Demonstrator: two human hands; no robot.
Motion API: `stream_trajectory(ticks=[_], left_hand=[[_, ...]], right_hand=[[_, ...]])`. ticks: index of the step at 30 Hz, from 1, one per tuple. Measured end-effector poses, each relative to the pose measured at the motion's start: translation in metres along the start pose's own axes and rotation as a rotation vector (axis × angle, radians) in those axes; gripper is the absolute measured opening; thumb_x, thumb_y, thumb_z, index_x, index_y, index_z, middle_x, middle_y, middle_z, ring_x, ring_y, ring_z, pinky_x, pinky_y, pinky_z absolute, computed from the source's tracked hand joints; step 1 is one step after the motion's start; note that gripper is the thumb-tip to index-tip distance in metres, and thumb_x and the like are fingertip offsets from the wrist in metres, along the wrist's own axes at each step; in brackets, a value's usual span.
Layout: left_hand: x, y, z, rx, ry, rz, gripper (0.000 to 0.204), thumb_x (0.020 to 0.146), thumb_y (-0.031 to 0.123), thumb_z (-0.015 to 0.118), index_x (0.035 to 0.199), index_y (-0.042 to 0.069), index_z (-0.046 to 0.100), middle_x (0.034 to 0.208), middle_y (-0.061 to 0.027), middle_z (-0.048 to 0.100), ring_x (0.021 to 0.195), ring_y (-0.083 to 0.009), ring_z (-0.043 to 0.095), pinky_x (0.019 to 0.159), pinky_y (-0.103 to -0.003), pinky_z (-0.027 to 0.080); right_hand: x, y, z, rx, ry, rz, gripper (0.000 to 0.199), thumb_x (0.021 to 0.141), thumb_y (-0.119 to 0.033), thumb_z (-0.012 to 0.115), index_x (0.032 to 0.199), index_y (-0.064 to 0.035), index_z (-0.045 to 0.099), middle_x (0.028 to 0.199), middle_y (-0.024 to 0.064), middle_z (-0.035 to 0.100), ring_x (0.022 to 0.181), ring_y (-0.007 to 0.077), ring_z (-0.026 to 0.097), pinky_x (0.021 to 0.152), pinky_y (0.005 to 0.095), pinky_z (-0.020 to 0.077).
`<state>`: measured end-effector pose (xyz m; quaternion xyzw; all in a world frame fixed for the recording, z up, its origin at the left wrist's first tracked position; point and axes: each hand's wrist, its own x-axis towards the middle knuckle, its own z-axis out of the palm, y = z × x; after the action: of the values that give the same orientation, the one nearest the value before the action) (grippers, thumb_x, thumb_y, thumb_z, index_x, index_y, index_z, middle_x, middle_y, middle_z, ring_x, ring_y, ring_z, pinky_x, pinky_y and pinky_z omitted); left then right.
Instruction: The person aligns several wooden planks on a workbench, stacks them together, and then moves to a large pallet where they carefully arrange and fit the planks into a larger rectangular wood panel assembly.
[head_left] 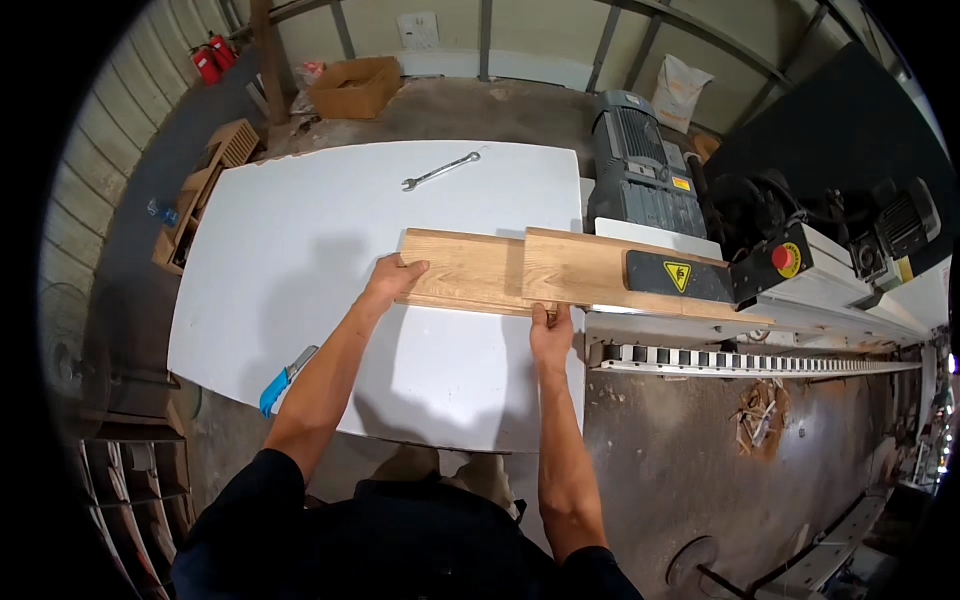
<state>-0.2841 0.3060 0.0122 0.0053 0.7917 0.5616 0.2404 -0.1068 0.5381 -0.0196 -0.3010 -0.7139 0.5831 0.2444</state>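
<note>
My left hand (pixel 390 278) grips the left end of a light wood-grain plank (pixel 465 262), thumb on its top face. The plank lies over the white tabletop (pixel 290 220). A second wood-grain plank (pixel 575 268) overlaps its right end and runs rightward beneath the machine's black guard plate (pixel 650 275), which bears a yellow warning triangle. At the front edge, where the two planks overlap, my right hand (pixel 552 330) is closed with its fingertips on the wood. Whether it grips one plank or both is hard to tell.
A wrench (pixel 440 172) lies on the table's far part, a blue-handled utility knife (pixel 287 380) near its left front edge. To the right stand a grey motor (pixel 640 150), a red stop button (pixel 786 259) and a long roller chain track (pixel 740 360). Wood scraps (pixel 762 415) litter the floor.
</note>
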Motion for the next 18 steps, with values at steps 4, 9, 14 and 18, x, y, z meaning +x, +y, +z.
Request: stream_trajectory(ticks=[4,9,14,18], left_hand=[[-0.003,-0.005,-0.006,0.030,0.022,0.000,0.045,0.078,0.024,0.072,0.105,-0.008,0.059,0.093,-0.0149,0.066,0.080,-0.0211,0.063,0.073,-0.032,0.050],[-0.007,0.011,-0.006,0.302,0.044,0.061,0.058,0.081,0.030,0.066,0.120,-0.009,0.049,0.121,-0.0252,0.049,0.109,-0.0311,0.051,0.088,-0.038,0.044],[-0.033,0.003,0.002,0.367,0.122,0.434,0.070,0.084,0.038,0.060,0.134,-0.005,0.036,0.141,-0.0319,0.020,0.131,-0.0438,0.020,0.105,-0.048,0.028],[-0.043,-0.011,0.005,0.612,0.078,0.528,0.071,0.084,0.041,0.060,0.133,-0.005,0.037,0.140,-0.0344,0.020,0.131,-0.0484,0.016,0.107,-0.052,0.021]], right_hand=[[-0.006,-0.005,-0.017,0.399,-0.028,0.193,0.042,0.086,-0.019,0.064,0.119,0.0049,0.053,0.103,0.0085,0.063,0.093,0.0155,0.056,0.085,0.0292,0.0431],[0.005,-0.046,-0.008,0.903,0.371,0.421,0.033,0.083,-0.018,0.070,0.108,0.0002,0.060,0.100,0.0063,0.063,0.093,0.0169,0.055,0.085,0.0303,0.0420],[-0.019,-0.034,0.027,0.532,0.449,0.287,0.018,0.081,-0.013,0.070,0.090,0.0019,0.064,0.085,0.0035,0.064,0.078,0.0109,0.055,0.070,0.0255,0.0424],[-0.057,-0.045,0.050,0.386,0.428,0.323,0.015,0.084,-0.014,0.068,0.079,0.0003,0.064,0.074,0.0003,0.060,0.069,0.0081,0.048,0.062,0.0232,0.0371]])
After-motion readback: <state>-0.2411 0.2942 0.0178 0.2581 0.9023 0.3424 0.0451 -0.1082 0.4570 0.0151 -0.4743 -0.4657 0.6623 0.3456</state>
